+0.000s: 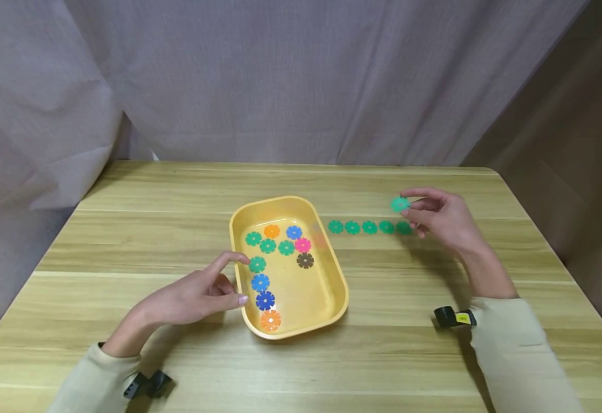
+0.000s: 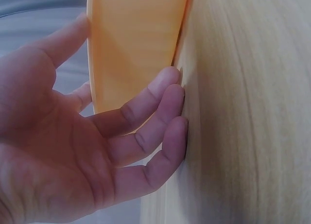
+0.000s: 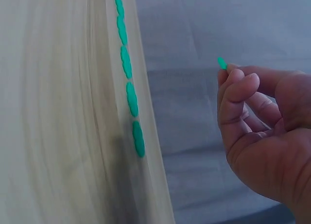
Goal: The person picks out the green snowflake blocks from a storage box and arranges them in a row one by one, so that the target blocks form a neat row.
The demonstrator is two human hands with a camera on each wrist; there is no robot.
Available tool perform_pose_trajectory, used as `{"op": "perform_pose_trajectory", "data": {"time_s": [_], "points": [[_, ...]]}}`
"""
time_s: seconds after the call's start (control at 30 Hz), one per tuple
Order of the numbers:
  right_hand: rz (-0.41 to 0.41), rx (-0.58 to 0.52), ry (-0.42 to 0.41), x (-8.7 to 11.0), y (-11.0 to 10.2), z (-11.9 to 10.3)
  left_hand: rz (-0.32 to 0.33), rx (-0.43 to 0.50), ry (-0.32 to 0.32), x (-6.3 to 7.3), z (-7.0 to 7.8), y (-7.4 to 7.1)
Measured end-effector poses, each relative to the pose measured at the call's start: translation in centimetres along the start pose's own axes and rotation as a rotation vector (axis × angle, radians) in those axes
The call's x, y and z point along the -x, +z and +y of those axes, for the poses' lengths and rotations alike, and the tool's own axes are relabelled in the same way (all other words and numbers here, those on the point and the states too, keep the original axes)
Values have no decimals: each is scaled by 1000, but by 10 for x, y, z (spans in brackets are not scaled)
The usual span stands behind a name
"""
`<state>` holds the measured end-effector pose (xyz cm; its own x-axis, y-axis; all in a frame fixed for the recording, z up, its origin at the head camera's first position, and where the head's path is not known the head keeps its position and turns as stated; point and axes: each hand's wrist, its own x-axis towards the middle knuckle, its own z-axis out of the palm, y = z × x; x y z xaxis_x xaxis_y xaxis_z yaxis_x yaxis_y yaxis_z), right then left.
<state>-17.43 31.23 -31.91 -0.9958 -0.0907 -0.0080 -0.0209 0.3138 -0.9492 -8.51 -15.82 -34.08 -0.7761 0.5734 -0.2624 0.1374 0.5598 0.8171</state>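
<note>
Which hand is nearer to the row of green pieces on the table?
Right. The right hand is by the right end of the row, pinching another green piece; the left hand is at the left rim of the yellow tray, which lies between it and the row.

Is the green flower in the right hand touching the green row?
Apart: the right wrist view shows a wide gap between the held green flower and the green row.

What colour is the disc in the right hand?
Green; the notched disc shows best in the head view.
</note>
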Motion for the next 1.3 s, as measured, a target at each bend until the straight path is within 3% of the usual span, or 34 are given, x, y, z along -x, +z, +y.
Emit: {"op": "perform_pose_trajectory", "data": {"time_s": [0.23,0.4,0.87,1.3], "points": [[26,44,21,-1,-16,7,7,-2,-11,0,1,0],[29,134,58,-1,-26,14,10,2,-21,0,1,1],[-42,305,202,-8,-42,40,10,3,-22,0,1,1],[-105,284,224,-9,-44,50,9,-16,-23,0,-3,1]]}}
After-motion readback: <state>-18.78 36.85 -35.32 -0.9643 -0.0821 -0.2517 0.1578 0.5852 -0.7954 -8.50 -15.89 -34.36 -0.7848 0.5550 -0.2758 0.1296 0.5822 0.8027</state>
